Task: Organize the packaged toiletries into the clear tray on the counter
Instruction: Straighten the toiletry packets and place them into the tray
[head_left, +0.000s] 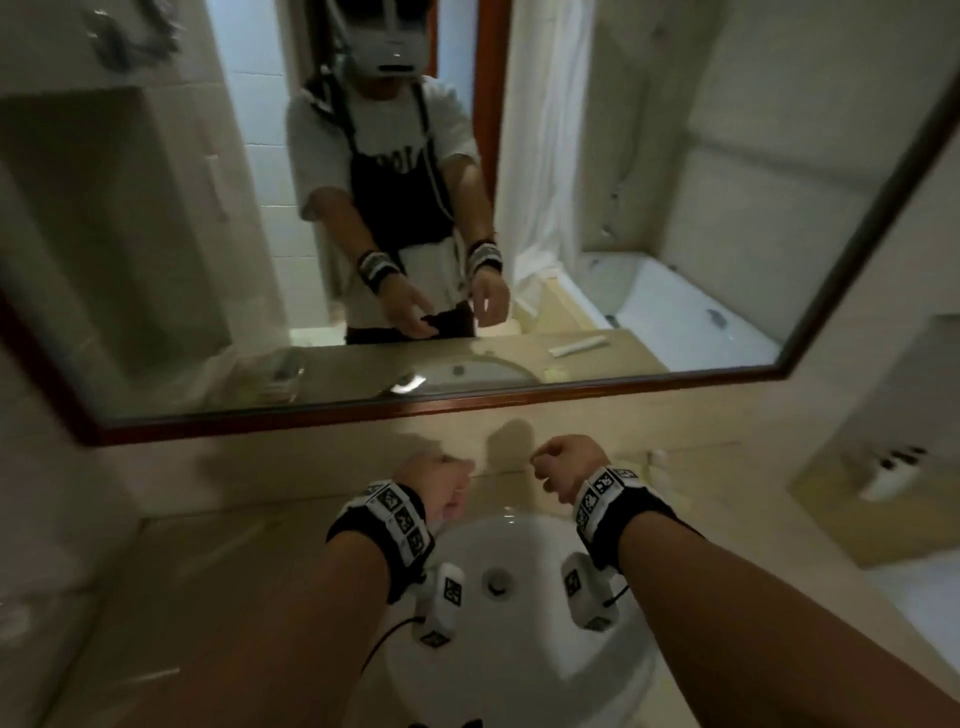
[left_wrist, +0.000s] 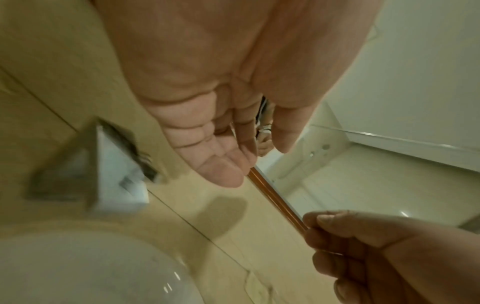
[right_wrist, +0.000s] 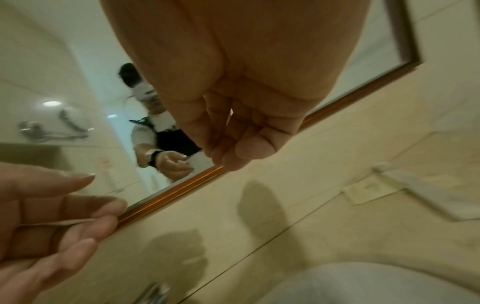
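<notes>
Both my hands hover over the back of the sink and hold nothing. My left hand has relaxed, nearly straight fingers. My right hand has loosely curled fingers. A long white packet and a small flat sachet lie on the beige counter, right of my right hand and against the wall. Only the packet's end shows in the head view. The clear tray appears only as a mirror reflection, at the counter's back left.
A white round sink is set in the counter below my wrists. A wood-framed mirror hangs on the wall just beyond my hands. A wall niche at the right holds small dark and white items. The bathtub shows in the mirror.
</notes>
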